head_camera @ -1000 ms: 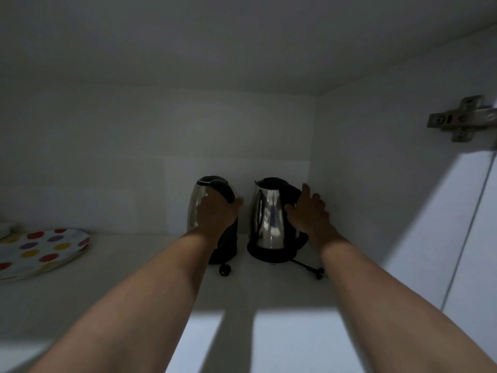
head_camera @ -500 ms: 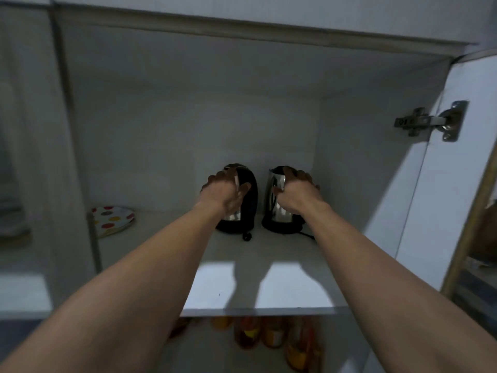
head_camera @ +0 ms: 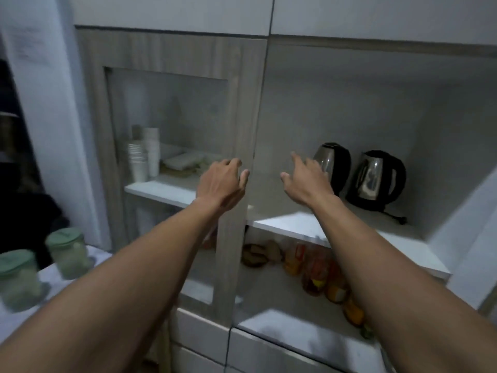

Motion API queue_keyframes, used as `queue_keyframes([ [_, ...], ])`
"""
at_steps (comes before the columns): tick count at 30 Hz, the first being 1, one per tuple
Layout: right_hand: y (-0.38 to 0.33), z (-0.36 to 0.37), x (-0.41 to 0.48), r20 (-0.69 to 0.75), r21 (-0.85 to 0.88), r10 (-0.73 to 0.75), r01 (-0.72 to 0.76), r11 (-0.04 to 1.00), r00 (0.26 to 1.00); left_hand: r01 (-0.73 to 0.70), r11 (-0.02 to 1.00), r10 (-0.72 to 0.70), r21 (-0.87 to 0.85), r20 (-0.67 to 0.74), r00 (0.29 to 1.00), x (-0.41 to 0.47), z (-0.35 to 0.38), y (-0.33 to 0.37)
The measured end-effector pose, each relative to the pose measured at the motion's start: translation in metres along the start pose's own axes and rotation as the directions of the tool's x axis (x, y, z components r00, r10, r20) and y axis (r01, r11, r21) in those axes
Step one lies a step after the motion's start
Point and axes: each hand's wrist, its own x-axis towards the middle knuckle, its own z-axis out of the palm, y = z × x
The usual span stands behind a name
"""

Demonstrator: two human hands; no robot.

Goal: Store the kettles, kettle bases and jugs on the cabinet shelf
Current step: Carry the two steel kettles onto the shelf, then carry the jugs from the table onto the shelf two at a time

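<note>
Two steel kettles with black handles stand side by side on their black bases at the back right of the white cabinet shelf [head_camera: 295,227]: the left kettle [head_camera: 334,164] and the right kettle [head_camera: 376,179]. A black cord end [head_camera: 398,218] lies by the right base. My right hand [head_camera: 304,179] hovers open just left of the left kettle, holding nothing. My left hand [head_camera: 223,181] is in front of the closed door's wooden frame [head_camera: 242,130], fingers loosely curled, holding nothing. Two green-lidded jugs [head_camera: 43,267] stand on the counter at the lower left.
Behind the glass door [head_camera: 172,122] stand stacked white cups [head_camera: 144,154] and flat packets. The lower shelf holds bottles and packets [head_camera: 320,267]. An open white door [head_camera: 468,243] is at the right. Drawers sit below.
Both hands have let go of the kettles and pulled back out of the cabinet. My view has backed away and swung left, showing the closed left door and the counter jugs.
</note>
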Motion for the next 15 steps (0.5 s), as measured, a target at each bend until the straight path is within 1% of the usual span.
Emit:
queue_keyframes([
  [4,-0.079,0.03,-0.016,0.06,0.083,-0.163,0.157,0.984,0.985,0.135,0.985,-0.133,0.112,-0.024,0.991,-0.047,-0.044,-0.072],
  [8,-0.152,0.064,-0.031,0.09,0.16,-0.31,0.293,0.943,0.947,0.259,0.941,-0.253,0.22,-0.054,0.966,-0.099,-0.085,-0.132],
  [11,-0.214,0.09,-0.05,0.124,0.227,-0.447,0.413,0.882,0.886,0.388,0.874,-0.372,0.292,-0.112,0.922,-0.149,-0.121,-0.177],
  [14,-0.264,0.11,-0.074,0.142,0.29,-0.543,0.49,0.822,0.828,0.484,0.805,-0.456,0.343,-0.162,0.875,-0.195,-0.148,-0.203],
  [15,-0.284,0.118,-0.088,0.15,0.32,-0.581,0.517,0.794,0.8,0.526,0.774,-0.495,0.351,-0.181,0.85,-0.216,-0.16,-0.211],
])
